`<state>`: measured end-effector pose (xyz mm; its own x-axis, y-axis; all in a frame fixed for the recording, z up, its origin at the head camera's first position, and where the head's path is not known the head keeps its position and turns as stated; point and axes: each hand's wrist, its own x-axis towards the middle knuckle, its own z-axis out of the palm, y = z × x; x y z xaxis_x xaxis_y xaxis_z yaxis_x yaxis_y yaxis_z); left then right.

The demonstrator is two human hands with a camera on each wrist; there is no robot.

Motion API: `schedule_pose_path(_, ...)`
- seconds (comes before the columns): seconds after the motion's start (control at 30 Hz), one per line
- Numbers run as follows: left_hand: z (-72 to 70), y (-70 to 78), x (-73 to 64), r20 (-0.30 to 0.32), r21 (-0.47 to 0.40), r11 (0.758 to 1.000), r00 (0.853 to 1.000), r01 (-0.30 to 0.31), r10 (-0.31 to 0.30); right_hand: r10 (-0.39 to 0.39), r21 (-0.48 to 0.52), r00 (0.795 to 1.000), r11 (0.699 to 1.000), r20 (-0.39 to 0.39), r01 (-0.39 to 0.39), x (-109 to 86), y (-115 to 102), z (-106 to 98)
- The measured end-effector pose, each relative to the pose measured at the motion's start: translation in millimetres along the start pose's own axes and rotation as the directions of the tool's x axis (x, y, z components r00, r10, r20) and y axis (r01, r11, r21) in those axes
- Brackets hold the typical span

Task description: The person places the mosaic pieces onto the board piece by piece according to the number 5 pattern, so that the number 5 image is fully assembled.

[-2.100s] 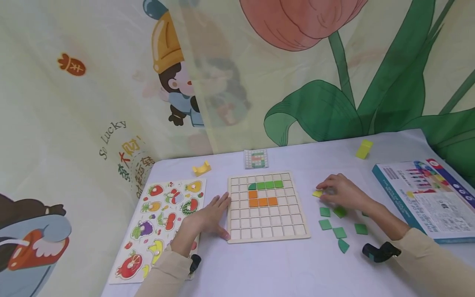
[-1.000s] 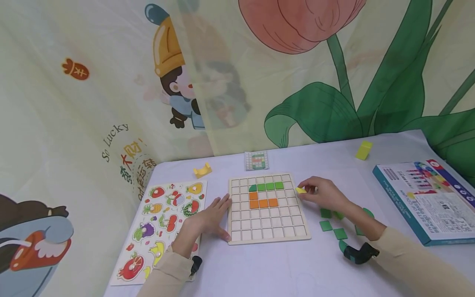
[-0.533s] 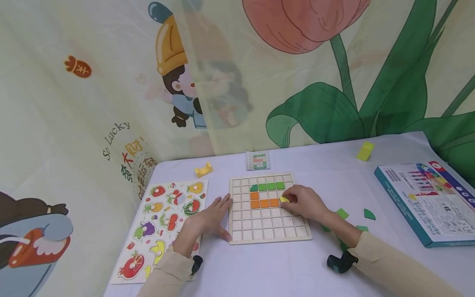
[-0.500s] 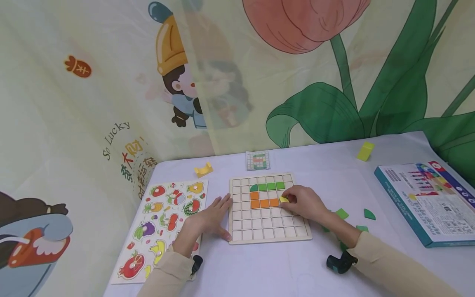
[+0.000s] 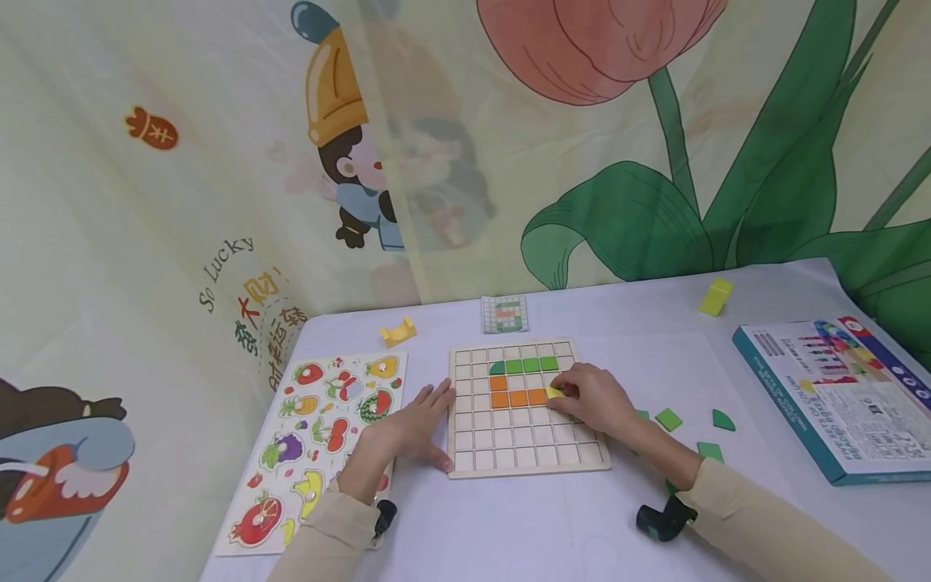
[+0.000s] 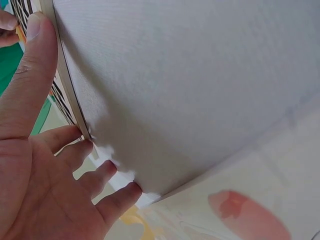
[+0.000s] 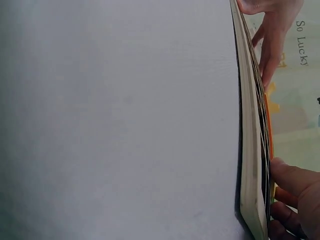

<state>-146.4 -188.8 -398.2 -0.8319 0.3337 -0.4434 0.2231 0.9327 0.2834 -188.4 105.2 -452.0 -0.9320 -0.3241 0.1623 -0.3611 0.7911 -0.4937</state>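
A wooden grid board (image 5: 524,444) lies in the middle of the table, with green tiles (image 5: 532,365) in an upper row and orange tiles (image 5: 518,398) in an L below. My right hand (image 5: 596,396) pinches a yellow tile (image 5: 554,392) at the cell to the right of the last orange tile; its fingertips partly cover the tile. Along the board's left edge rests my left hand (image 5: 414,428), fingers extended and thumb touching the rim, as the left wrist view also shows with that hand (image 6: 55,165). In the right wrist view, the right hand (image 7: 300,195) is at the board's edge.
Loose green tiles (image 5: 668,419) lie right of the board, some hidden under the right forearm. A fruit puzzle board (image 5: 313,453) is at left, a boxed set (image 5: 836,396) at right. Behind stand a pattern card (image 5: 505,314), a yellow arch block (image 5: 398,332) and a yellow-green block (image 5: 716,297).
My right hand has carried the yellow tile leftward from the loose pieces to the board, beside the orange row. The left hand has stayed at the board's edge.
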Motion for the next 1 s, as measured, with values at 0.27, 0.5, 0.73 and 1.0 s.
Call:
schedule_pose_path(0.27,0.3,0.4,-0.3,0.0,0.006,1.0,1.0,0.0,0.0,-0.002,0.042,0.999,0.999,0.037,0.001,-2.0,4,-4)
schedule_pose_path(0.5,0.8,0.7,-0.3,-0.006,0.002,1.0,1.0,-0.006,0.006,-0.031,0.08,0.998,0.996,0.054,0.027,-2.5,8,-8)
schedule_pose_path(0.73,1.7,-0.7,0.4,-0.007,0.008,1.0,1.0,-0.009,0.009,-0.036,0.105,0.996,0.994,0.077,0.028,0.6,11,-9)
schedule_pose_path(1.0,1.5,-0.6,0.8,-0.003,0.011,1.0,1.0,-0.007,0.007,-0.04,0.228,0.989,0.974,0.144,0.006,-2.6,26,-22)
